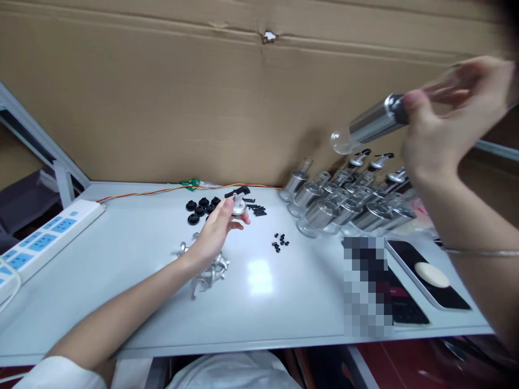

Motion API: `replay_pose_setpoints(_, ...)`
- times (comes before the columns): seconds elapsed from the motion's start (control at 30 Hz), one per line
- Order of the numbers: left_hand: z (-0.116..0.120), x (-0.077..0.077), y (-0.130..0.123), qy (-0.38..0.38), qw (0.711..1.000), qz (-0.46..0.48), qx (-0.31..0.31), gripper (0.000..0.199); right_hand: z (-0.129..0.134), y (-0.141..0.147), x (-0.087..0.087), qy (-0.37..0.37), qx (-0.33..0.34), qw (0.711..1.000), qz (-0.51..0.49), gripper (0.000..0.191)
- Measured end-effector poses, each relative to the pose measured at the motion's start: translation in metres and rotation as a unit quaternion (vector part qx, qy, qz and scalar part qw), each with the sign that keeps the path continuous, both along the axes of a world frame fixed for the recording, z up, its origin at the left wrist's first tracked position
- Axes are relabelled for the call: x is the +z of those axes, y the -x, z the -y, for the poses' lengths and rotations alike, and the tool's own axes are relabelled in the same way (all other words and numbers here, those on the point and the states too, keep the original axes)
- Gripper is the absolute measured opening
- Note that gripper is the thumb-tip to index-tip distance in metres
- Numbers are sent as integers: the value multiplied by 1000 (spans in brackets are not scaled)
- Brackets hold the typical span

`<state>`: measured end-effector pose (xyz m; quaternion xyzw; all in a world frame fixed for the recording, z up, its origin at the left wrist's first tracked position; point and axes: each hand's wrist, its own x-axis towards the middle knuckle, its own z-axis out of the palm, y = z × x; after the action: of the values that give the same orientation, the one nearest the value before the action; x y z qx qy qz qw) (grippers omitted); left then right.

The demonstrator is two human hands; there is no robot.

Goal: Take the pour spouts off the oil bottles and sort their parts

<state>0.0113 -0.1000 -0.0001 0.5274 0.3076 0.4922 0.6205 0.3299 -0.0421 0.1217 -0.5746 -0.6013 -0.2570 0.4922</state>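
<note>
My left hand (pixel 219 229) is closed around a silver pourer top (pixel 238 204) with a black lever, held above the table. Beneath that wrist lies a cluster of silver pourer parts (pixel 208 278). Just beyond the fingers are black ribbed stoppers (pixel 198 208) and small black strips (pixel 258 209). Up at the right, my right hand (pixel 450 116) grips the dark end of a steel-sleeved glass bottle (pixel 373 121). This bottle is tilted, its clear end toward the lower left. My fingers partly hide its dark end, and the hand is slightly blurred.
Several steel-sleeved bottles (pixel 322 216) stand at the right, some with pourers. Tiny black caps (pixel 279 243) lie mid-table. A phone (pixel 425 273) carrying a white oval object (pixel 432 274) lies near the front right. At left is a power strip (pixel 48 243); cardboard (pixel 182 108) walls the back.
</note>
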Motion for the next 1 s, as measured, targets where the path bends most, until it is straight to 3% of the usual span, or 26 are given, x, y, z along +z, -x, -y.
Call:
replay_pose_setpoints(0.1,-1,0,1,6,1000,-1,-6,41,-25,-9,-5,34,-59,997,-47,42)
replay_pose_setpoints(0.37,-4,3,2,27,999,-15,-6,35,-63,-30,-37,237,-71,965,-85,47)
replay_pose_setpoints(0.57,-7,0,2,33,998,-48,-13,24,-85,-38,-50,401,-134,906,25,44)
replay_pose_setpoints(0.8,-10,0,2,43,997,-56,-11,22,-100,-43,-60,493,-158,852,77,35)
replay_pose_setpoints(1.0,-12,-1,2,46,997,-59,-15,24,-104,-47,-62,514,-171,833,110,34)
